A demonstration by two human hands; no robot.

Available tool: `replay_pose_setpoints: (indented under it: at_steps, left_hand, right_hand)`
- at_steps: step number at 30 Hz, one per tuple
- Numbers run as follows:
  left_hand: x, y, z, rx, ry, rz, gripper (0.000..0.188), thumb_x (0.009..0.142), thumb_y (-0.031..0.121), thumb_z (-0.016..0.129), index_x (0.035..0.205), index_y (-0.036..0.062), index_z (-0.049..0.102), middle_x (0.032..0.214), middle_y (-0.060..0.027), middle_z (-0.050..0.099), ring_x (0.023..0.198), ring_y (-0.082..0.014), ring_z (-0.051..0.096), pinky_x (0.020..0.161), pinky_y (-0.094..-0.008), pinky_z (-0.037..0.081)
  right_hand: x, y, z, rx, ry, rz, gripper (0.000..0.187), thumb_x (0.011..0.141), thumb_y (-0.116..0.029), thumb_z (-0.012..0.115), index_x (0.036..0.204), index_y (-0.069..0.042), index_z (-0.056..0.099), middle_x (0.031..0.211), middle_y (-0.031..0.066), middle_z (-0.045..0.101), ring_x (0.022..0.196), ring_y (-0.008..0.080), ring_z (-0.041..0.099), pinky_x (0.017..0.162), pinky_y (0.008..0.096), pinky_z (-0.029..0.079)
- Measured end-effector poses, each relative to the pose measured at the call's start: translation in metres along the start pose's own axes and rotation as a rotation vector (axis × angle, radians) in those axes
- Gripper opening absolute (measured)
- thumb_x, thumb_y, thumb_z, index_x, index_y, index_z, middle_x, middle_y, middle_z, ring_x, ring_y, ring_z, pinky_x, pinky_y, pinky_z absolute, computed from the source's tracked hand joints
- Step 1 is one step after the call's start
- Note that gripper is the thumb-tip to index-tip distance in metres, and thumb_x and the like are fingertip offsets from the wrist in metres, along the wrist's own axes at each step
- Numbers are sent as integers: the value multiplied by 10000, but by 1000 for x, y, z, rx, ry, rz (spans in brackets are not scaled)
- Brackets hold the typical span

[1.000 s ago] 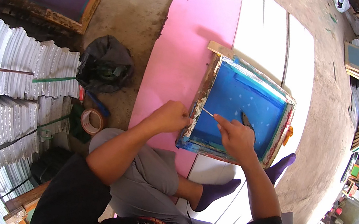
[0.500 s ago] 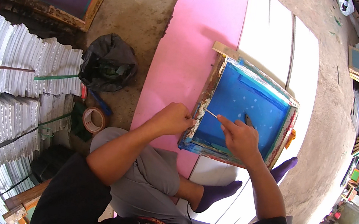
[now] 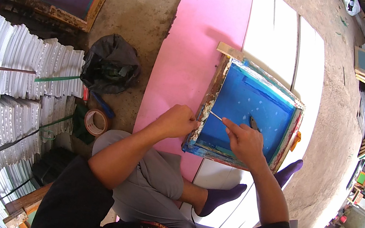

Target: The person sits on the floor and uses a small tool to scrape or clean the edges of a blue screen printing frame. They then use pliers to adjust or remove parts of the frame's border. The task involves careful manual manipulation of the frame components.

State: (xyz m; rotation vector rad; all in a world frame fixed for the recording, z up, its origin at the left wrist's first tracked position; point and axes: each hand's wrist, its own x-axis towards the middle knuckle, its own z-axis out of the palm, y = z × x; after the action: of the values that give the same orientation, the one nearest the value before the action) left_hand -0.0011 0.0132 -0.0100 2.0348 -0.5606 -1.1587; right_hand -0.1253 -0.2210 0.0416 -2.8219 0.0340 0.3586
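Observation:
A paint-stained wooden screen-printing frame (image 3: 237,164) with blue mesh (image 3: 243,92) lies in front of me. My right hand (image 3: 245,143) is over the mesh, closed round a tool with a thin metal shaft (image 3: 216,116), probably a screwdriver; its handle is hidden in my palm. The shaft's tip meets the frame's left rail. My left hand (image 3: 180,122) is closed beside that rail, fingertips at its outer edge; whatever they pinch cannot be made out. A dark metal tool, perhaps pliers (image 3: 253,122), shows on the mesh just beyond my right hand.
Pink board (image 3: 189,43) and white boards (image 3: 271,37) lie under the frame. At left are a black plastic bag (image 3: 111,64), a tape roll (image 3: 95,122), bundled white sheets (image 3: 24,55) and another framed screen (image 3: 90,18). My socked foot (image 3: 224,199) is near the frame.
Almost nothing differs. My right hand and its tool have shifted very slightly to the right; my left hand stays at the left rail.

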Motion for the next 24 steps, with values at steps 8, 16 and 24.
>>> replay_pose_setpoints:
  at_steps: [8,16,24]
  left_hand:
    - [-2,3,12,14,111,11,233,836,164,664,806,-51,751,752,-304,666,736,-452,692,722,-499,543]
    - [0,-8,8,-85,51,22,236,844,158,648,847,-60,739,761,-307,662,719,-436,695,708,-486,539]
    - [-1,0,6,-9,77,41,240,854,152,629,835,-59,742,745,-306,655,708,-434,700,696,-494,536]
  right_hand:
    - [7,0,0,-37,-85,-32,390,960,-204,661,1341,-284,686,742,81,647,575,282,664,525,443,543]
    - [12,13,4,-159,73,-172,320,952,-237,702,1265,-294,738,671,44,583,561,257,625,554,419,534]
    - [6,17,0,-66,75,-144,326,962,-254,695,1282,-304,729,674,41,581,553,273,615,529,419,516]
